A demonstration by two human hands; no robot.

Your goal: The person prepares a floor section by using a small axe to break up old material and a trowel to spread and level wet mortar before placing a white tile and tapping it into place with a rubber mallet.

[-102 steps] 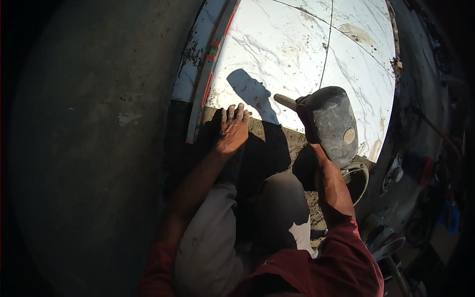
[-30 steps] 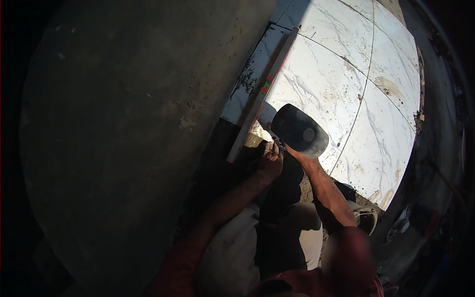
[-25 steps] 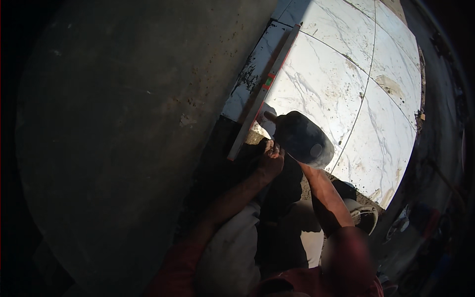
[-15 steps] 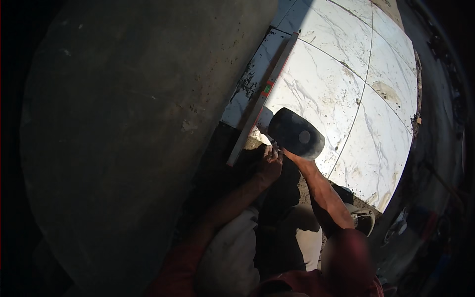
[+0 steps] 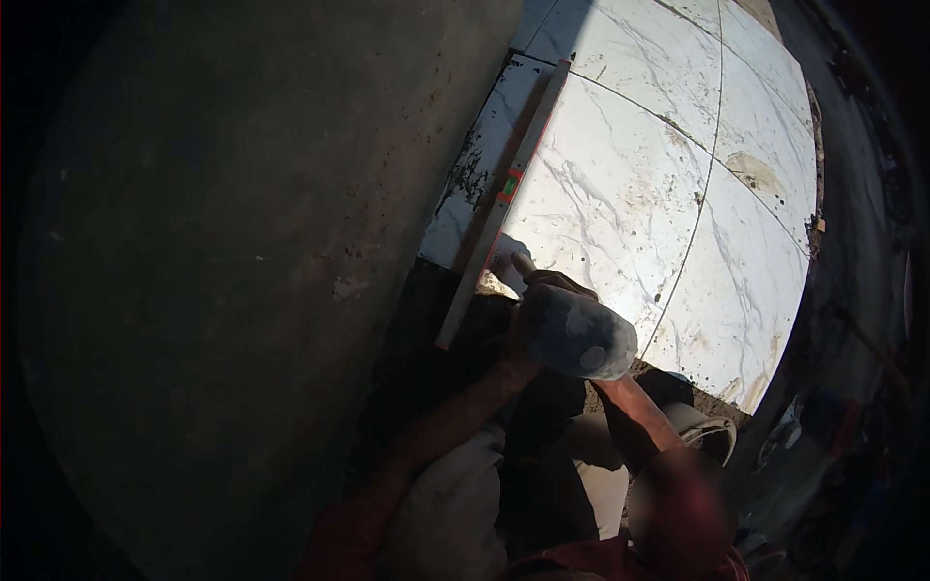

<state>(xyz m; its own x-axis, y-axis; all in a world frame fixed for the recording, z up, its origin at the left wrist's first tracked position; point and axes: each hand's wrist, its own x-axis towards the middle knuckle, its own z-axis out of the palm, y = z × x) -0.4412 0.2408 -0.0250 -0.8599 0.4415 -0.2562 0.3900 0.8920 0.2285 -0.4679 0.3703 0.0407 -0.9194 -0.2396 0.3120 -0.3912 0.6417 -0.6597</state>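
A rubber mallet (image 5: 578, 334) with a dark, dusty, rounded head is raised close beneath my view. My right hand (image 5: 562, 281) is wrapped round its handle, whose end pokes out past the fingers. The head covers much of that hand and its wrist. Beside the mallet, my left hand (image 5: 516, 362) is low and in shadow, its fingers hidden behind the head. A long spirit level (image 5: 490, 218) with a green vial and red trim lies along the left side of the white marbled tiles (image 5: 620, 184). Its near end reaches past the tile edge.
A broad grey-brown surface (image 5: 223, 242) fills the left side. Dark joints run between the tiles, and bits of dirt lie on them. A pale bucket-like rim (image 5: 715, 432) stands by my right forearm. Shadowed clutter lies along the far right.
The mallet head has come nearer to me and tilted, so that its handle end and the gripping fingers now show. The left hand's fingers have gone out of sight behind it.
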